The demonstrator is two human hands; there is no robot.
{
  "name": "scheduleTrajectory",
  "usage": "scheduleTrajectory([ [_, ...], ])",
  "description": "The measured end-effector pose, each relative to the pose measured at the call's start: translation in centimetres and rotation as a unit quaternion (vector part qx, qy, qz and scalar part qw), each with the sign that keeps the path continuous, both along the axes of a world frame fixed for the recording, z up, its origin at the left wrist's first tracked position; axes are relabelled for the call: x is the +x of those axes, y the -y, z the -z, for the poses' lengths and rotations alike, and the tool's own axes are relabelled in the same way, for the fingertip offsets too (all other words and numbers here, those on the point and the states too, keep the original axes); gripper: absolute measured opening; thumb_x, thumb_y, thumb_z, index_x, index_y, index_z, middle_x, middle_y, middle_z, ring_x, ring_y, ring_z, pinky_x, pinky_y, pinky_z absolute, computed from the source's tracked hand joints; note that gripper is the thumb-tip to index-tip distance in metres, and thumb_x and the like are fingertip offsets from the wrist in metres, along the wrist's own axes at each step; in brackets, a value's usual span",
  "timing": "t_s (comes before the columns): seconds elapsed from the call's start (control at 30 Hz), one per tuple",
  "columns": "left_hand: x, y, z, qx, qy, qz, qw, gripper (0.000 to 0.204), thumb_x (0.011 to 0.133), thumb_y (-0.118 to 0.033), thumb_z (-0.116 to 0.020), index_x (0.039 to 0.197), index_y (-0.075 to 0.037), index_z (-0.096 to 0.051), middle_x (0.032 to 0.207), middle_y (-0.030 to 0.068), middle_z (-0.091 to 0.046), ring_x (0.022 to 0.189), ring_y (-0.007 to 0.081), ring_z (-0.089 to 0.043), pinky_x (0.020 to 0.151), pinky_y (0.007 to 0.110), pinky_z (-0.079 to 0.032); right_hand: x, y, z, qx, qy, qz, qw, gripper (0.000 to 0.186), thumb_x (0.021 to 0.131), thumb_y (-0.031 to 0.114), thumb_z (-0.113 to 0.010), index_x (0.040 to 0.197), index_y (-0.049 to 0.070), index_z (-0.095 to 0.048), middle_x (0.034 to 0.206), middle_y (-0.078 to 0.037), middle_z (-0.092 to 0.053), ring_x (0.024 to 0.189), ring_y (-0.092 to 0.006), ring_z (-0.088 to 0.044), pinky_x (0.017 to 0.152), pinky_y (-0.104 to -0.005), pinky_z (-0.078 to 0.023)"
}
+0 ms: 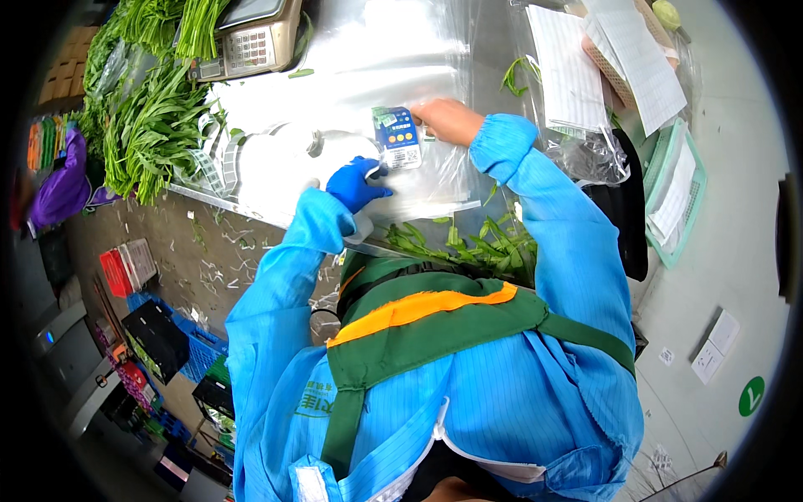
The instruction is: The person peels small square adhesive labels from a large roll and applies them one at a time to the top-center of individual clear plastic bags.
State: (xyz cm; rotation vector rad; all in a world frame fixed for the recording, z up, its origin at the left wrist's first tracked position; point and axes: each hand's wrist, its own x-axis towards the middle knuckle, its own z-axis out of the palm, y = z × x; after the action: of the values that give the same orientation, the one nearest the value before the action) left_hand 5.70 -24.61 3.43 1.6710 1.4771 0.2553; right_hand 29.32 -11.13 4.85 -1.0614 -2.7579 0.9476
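A stack of clear plastic bags (351,50) lies on the table in front of me. On the top bag is a blue and white label (396,138). My right hand (447,121), bare, has its fingers curled at the label's upper right edge and seems to pinch it; the fingertips are partly hidden. My left hand (358,184), in a blue glove, is just below and left of the label. Its thumb and forefinger are spread, with nothing visible between them. Beside it on the left is a large white roll (272,171) with a strip of labels (216,163) trailing off.
Bunches of leafy greens (155,121) lie at the left, beside a scale (251,48). Loose leafy stems (468,243) lie along the table's near edge. Paper sheets (569,67) and a pale green basket (676,197) are at the right. Crates (159,335) stand on the littered floor.
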Motion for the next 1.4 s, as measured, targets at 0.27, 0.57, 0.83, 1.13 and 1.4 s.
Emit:
scheduleTrajectory([
  [0.27, -1.3, -0.4, 3.2, -0.072, 0.176, -0.068, 0.979, 0.022, 0.085, 0.002, -0.063, 0.107, 0.008, -0.061, 0.099, 0.0140, -0.062, 0.095, 0.0252, -0.064, 0.085, 0.035, -0.056, 1.3, 1.3, -1.8, 0.031, -0.077, 0.129, 0.988, 0.024, 0.079, 0.017, -0.069, 0.097, 0.004, -0.061, 0.094, -0.013, -0.063, 0.086, -0.0330, -0.062, 0.074, -0.0409, -0.049],
  [0.57, -3.0, -1.6, 4.2, 0.029, 0.100, 0.008, 0.995, 0.024, 0.090, -0.011, -0.061, 0.111, 0.000, -0.065, 0.100, 0.0095, -0.067, 0.090, 0.0169, -0.061, 0.080, 0.030, -0.048, 2.2, 5.4, -7.2, 0.009, -0.154, 0.091, 0.984, 0.050, 0.074, 0.034, -0.075, 0.113, 0.007, -0.057, 0.100, -0.014, -0.062, 0.094, -0.0335, -0.059, 0.079, -0.0411, -0.047],
  [0.83, -3.5, -3.4, -7.2, 0.012, 0.263, -0.319, 0.910, 0.037, 0.097, -0.033, -0.050, 0.110, -0.002, -0.066, 0.097, 0.0060, -0.068, 0.071, 0.0099, -0.054, 0.066, 0.024, -0.045, 1.5, -0.2, -5.0, 0.019, -0.148, 0.146, 0.978, 0.017, 0.082, 0.015, -0.061, 0.094, 0.004, -0.066, 0.083, -0.013, -0.067, 0.077, -0.0316, -0.064, 0.070, -0.0392, -0.050],
  [1.13, -3.3, -1.4, -8.9, -0.197, 0.467, -0.360, 0.784, 0.062, 0.095, -0.054, -0.043, 0.130, -0.003, -0.051, 0.122, 0.0084, -0.059, 0.094, 0.0122, -0.056, 0.079, 0.028, -0.047, 0.2, -6.8, -9.3, 0.408, -0.262, 0.373, 0.791, 0.026, 0.086, 0.023, -0.062, 0.104, 0.005, -0.062, 0.094, -0.013, -0.067, 0.089, -0.0298, -0.064, 0.080, -0.0358, -0.049],
  [1.4, 0.4, -1.0, -8.1, -0.230, 0.515, -0.376, 0.735, 0.059, 0.098, -0.050, -0.038, 0.132, -0.003, -0.049, 0.114, 0.0094, -0.059, 0.106, 0.0182, -0.055, 0.088, 0.030, -0.047, -5.3, 9.1, -7.5, -0.239, -0.302, 0.099, 0.918, 0.041, 0.080, 0.015, -0.070, 0.118, 0.006, -0.059, 0.093, -0.011, -0.067, 0.084, -0.0216, -0.064, 0.078, -0.0333, -0.051],
])
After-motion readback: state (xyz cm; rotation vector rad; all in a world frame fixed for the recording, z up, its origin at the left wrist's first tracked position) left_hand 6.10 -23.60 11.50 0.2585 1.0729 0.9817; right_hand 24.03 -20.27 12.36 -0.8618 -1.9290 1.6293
